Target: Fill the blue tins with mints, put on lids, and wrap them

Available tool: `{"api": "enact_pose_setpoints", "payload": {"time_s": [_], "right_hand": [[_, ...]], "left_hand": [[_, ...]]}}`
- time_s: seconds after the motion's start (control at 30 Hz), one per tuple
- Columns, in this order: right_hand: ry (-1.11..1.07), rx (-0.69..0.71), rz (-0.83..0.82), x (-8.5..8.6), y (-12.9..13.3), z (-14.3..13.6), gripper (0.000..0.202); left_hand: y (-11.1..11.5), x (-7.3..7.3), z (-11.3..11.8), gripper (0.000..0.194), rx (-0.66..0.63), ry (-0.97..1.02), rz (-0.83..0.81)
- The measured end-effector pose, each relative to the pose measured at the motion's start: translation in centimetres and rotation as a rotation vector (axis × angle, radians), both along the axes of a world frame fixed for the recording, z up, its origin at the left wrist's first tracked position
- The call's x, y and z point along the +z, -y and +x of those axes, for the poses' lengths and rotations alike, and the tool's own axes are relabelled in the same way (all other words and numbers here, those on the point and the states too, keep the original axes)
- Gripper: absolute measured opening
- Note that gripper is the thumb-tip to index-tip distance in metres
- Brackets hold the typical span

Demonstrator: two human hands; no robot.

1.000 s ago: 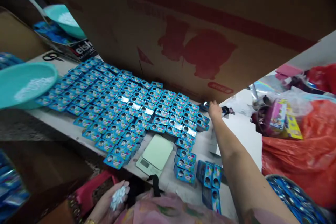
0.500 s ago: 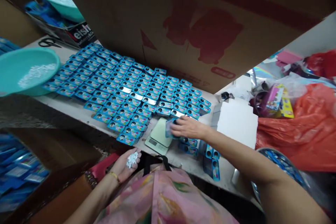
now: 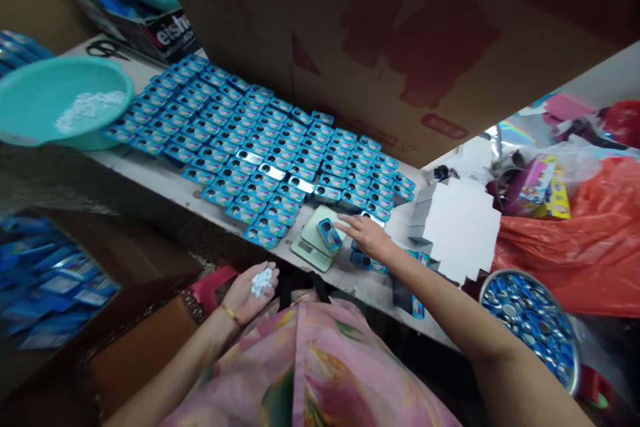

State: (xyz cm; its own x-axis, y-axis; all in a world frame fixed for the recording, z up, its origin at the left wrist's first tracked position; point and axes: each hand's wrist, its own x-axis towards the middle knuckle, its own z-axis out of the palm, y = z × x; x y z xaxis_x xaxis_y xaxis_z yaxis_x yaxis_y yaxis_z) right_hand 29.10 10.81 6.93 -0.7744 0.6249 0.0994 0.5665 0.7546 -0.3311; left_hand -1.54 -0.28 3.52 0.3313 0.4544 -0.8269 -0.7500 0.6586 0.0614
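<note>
My left hand (image 3: 251, 290) is cupped palm up below the table's front edge, with a small heap of white pieces (image 3: 262, 281) in it. My right hand (image 3: 364, 232) reaches over the table with its fingertips at the upper right edge of a blue tin (image 3: 330, 234). That tin rests tilted in angle on a pale green scale (image 3: 315, 247). Many blue tins (image 3: 270, 140) stand in close rows behind and left of the scale. A few more blue tins (image 3: 369, 261) lie beneath and beside my right hand, partly hidden by it.
A turquoise basin (image 3: 30, 100) with white pieces stands at left. Behind the rows rises a large cardboard box (image 3: 320, 27). On the right are a white cut card (image 3: 457, 230), a red plastic bag (image 3: 600, 247) and a metal bowl (image 3: 575, 353) of round caps. An open box (image 3: 145, 247) sits lower left.
The blue tin in my right hand has come down onto the scale, and my fingers have loosened at its edge. The view has shifted; my left hand still cups the white pieces.
</note>
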Motion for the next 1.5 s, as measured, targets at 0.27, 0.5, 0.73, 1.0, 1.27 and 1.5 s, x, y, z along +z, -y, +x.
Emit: {"api": "enact_pose_setpoints", "payload": {"time_s": [0.27,0.5,0.73,1.0,1.27,1.5], "right_hand": [[-0.311,-0.102,-0.239,1.4,9.9,-8.5,0.028],[0.182,-0.039,-0.223,-0.4,9.3,-13.8,0.023],[0.187,0.023,-0.229,-0.9,9.6,-13.1,0.015],[-0.152,-0.232,-0.341,-1.2,7.4,-10.6,0.023],[-0.286,-0.526,-0.309,-0.9,2.9,-7.0,0.019],[-0.070,-0.643,-0.235,-1.7,2.2,-7.6,0.023]], "left_hand": [[-0.5,0.5,2.7,0.015,-0.008,0.213,0.037],[-0.4,-0.9,4.2,0.019,-0.079,0.190,-0.012],[-0.5,-0.3,4.3,0.016,-0.080,0.220,-0.044],[-3.1,0.3,5.9,0.014,-0.041,0.090,0.103],[-7.2,1.0,8.3,0.017,-0.033,0.033,0.180],[-6.9,0.3,8.2,0.020,-0.055,-0.055,0.161]]}}
